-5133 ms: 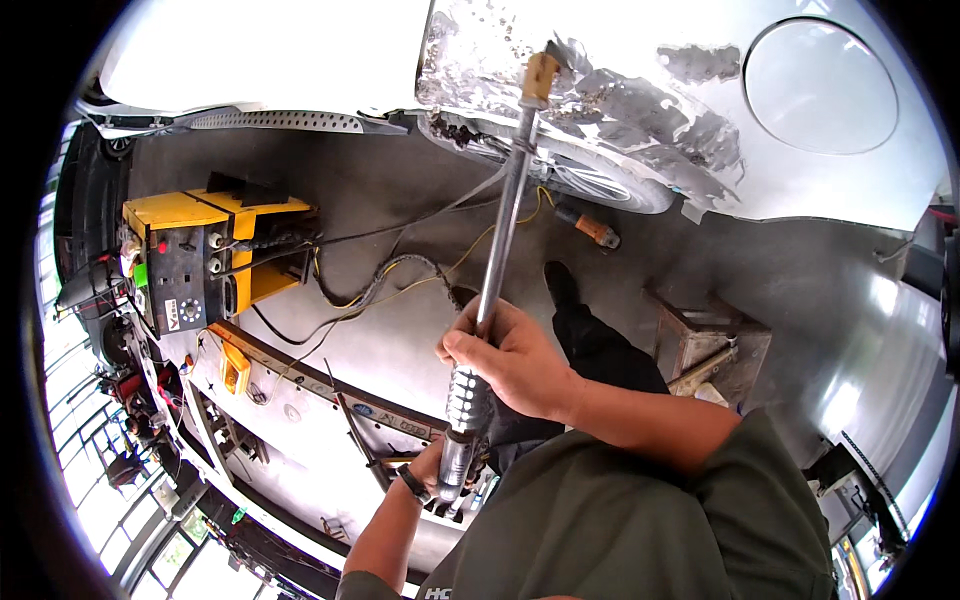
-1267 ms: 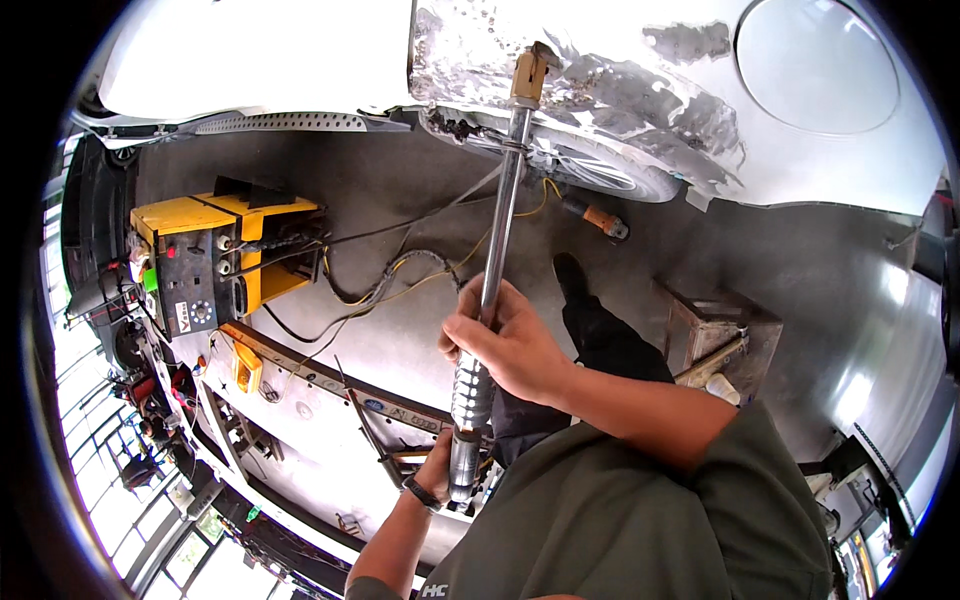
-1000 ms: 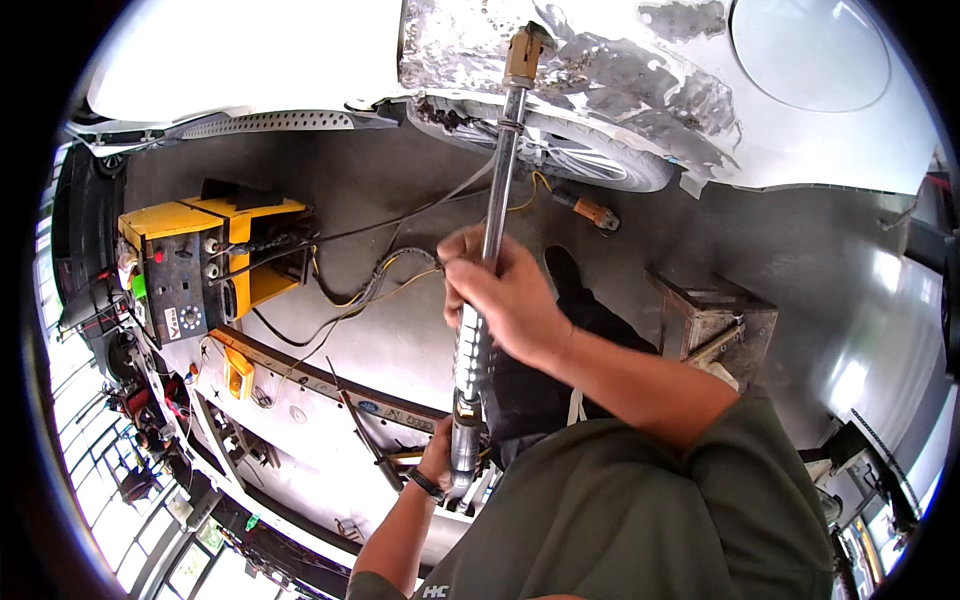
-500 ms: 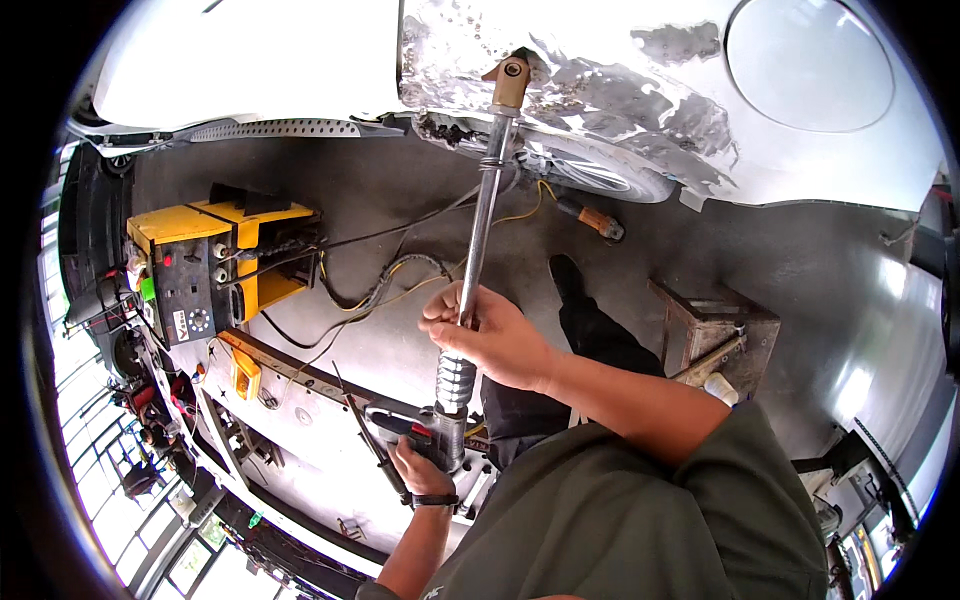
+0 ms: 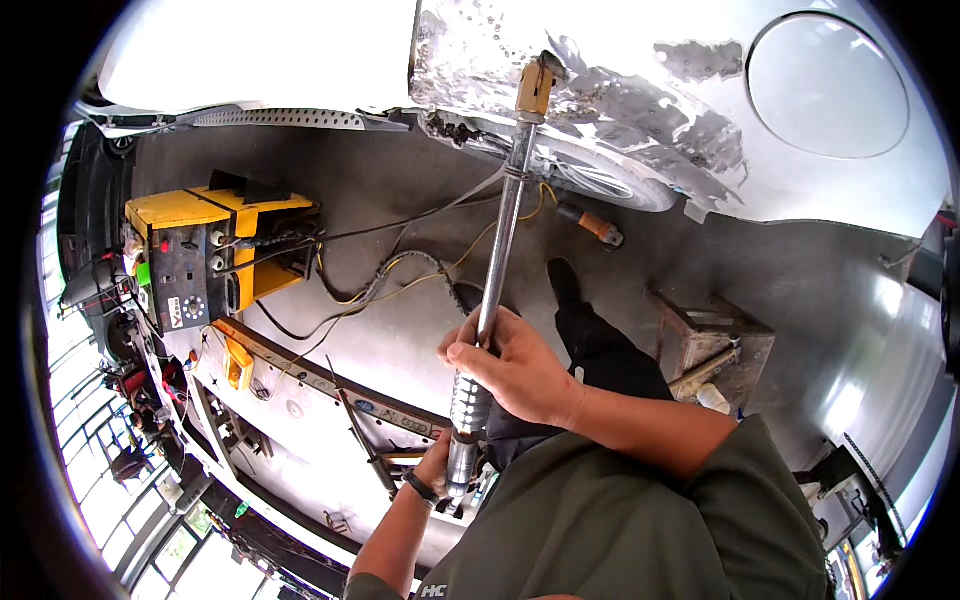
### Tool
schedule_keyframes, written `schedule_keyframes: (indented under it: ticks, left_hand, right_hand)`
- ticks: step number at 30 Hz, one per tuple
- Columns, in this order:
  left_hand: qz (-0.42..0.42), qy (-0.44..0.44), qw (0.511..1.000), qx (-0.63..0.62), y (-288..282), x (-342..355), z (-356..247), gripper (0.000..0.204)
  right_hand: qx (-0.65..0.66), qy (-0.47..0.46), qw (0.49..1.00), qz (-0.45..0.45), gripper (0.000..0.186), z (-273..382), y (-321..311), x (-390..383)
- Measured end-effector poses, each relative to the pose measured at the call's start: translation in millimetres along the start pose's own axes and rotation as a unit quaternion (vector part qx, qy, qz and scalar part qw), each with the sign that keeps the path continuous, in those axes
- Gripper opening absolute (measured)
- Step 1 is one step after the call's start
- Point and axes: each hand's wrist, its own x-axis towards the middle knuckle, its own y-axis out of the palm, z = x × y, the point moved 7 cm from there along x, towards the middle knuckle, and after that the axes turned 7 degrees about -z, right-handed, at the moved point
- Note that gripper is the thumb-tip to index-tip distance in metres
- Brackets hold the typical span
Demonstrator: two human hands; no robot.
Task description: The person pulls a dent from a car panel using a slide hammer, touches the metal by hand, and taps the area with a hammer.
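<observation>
- The rod-shaped tool point(image 5: 505, 235) runs from the person's lap up toward the white car panel point(image 5: 640, 125), slanting slightly right.
- The right hand point(image 5: 522, 370) grasps its shiny shaft just above the coiled spring point(image 5: 469, 405); the thumb lies across the front, while the fingertips curl partly out of sight.
- The left hand point(image 5: 434, 467), with a dark wristband point(image 5: 420, 488), is at the tool's lower end; its fingers pass behind it, so I cannot tell how they are closed.
- The brass-coloured block point(image 5: 535, 90) at the tool's far end overlaps the scraped grey area; whether its dark tip touches the metal cannot be made out.
- The wheel point(image 5: 610, 185) is largely covered by the bodywork, and the shaft crosses in front of it.
- The panel itself is cut off by the upper edge.
- An orange-and-dark power tool point(image 5: 592, 225) lies on the floor near the wheel.
- The yellow machine point(image 5: 190, 210) stands at left; its cables point(image 5: 385, 275) run rightward, some lost behind the shaft.
- Clutter at the far left is too small and distorted to identify.
</observation>
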Motion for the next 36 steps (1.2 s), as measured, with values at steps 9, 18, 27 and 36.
schedule_keyframes:
  ticks: [9, 18, 27, 36]
  left_hand:
    - [-0.008, -0.001, 1.0, -0.004, -3.7, -4.7, 0.8, 0.065]
    - [-0.03, 0.055, 0.998, 0.018, 6.6, -20.8, -8.8, 0.055]
    - [0.016, 0.017, 1.0, 0.013, -3.2, -24.5, -10.4, 0.059]
    - [0.008, 0.057, 0.997, 0.054, -19.1, -20.0, -10.5, 0.067]
  right_hand:
    - [0.012, 0.008, 0.999, 0.04, 0.015, 5.7, 9.8, 8.1]
    - [-0.014, 0.018, 0.999, 0.04, 0.015, 9.2, 11.2, 11.6]
    - [0.026, 0.023, 0.999, 0.038, 0.015, 8.9, 19.4, 13.5]
    - [0.092, -0.029, 0.995, 0.0, 0.021, 22.8, 26.8, 32.1]
